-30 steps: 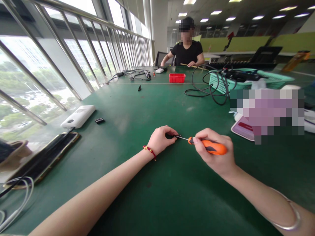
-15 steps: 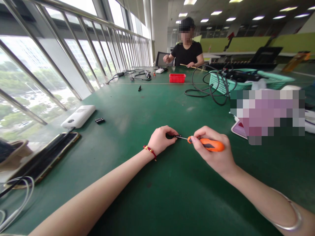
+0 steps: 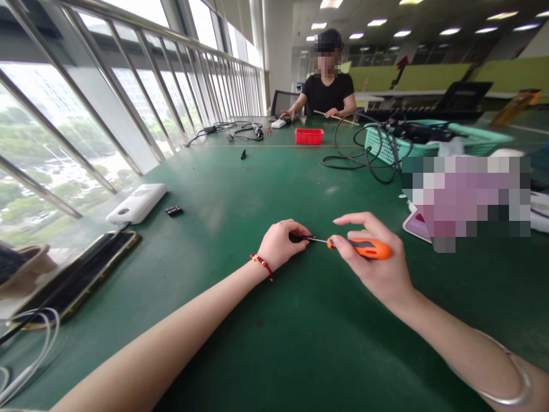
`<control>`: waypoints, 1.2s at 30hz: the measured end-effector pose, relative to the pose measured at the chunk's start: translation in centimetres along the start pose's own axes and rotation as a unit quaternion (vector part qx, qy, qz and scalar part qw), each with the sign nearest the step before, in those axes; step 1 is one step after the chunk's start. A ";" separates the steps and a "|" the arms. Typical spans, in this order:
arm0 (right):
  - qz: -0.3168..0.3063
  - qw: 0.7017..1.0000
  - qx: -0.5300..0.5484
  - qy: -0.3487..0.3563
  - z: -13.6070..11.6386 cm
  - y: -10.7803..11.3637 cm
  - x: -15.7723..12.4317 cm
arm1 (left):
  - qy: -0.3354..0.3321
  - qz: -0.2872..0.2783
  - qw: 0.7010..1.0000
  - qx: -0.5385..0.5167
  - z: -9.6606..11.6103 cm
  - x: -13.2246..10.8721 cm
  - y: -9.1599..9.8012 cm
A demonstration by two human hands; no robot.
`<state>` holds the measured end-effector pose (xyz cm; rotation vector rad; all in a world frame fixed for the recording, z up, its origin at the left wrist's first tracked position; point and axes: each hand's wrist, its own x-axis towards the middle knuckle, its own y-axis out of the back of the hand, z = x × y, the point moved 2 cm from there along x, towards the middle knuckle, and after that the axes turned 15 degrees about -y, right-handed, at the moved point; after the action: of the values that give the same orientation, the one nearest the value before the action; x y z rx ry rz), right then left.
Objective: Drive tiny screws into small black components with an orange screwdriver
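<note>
My left hand (image 3: 283, 243) pinches a small black part (image 3: 307, 237) just above the green tabletop, and the fingers cover much of it. An orange and grey screwdriver (image 3: 369, 248) lies in my right hand (image 3: 381, 260), its thin metal shaft reaching left to the black part. My right thumb and curled fingers hold the handle, while the index finger is lifted and stretched out above it. Whether the tip sits in a screw is too small to tell. Another small black piece (image 3: 174, 211) lies on the table left of my left hand.
At left are a white power bank (image 3: 137, 203) and a phone (image 3: 81, 274) with cables. Further off stand a red bin (image 3: 309, 137) and a teal basket (image 3: 381, 143) with black cables. A person in black (image 3: 328, 94) sits across the table (image 3: 223, 189).
My right index finger has risen off the screwdriver handle and straightened. My left hand has stayed in place. The person opposite has lowered a hand onto a white object on the table.
</note>
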<state>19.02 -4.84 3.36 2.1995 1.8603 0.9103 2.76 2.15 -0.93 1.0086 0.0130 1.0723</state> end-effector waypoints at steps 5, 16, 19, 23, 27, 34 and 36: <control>0.062 0.997 0.022 0.041 0.1 -0.1 0.0 | 0.005 -0.003 1.000 0.006 -0.2 0.0 -0.1; 0.017 0.999 -0.005 0.029 0.1 -0.3 -0.3 | -0.002 -0.002 1.000 0.006 0.0 0.0 0.0; 0.067 0.996 0.030 0.056 0.3 -0.3 -0.1 | 0.001 -0.003 1.000 0.006 -0.1 0.0 -0.1; 0.055 0.998 0.020 0.031 0.5 -0.5 0.0 | -0.002 -0.002 1.000 0.006 -0.1 0.0 -0.1; 0.003 1.000 -0.014 0.005 0.2 -0.4 -0.3 | -0.002 -0.002 1.000 0.000 0.0 0.0 -0.1; 0.082 0.996 0.022 0.036 0.4 -0.3 0.0 | -0.006 -0.003 1.000 0.022 0.3 0.0 0.0; 0.102 0.993 0.036 0.046 0.6 -0.2 0.1 | -0.018 -0.003 0.999 0.043 0.5 0.0 0.0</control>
<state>19.12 -4.52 2.79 2.4670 1.7576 1.0091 2.99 1.83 -0.61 1.1045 0.0329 1.0541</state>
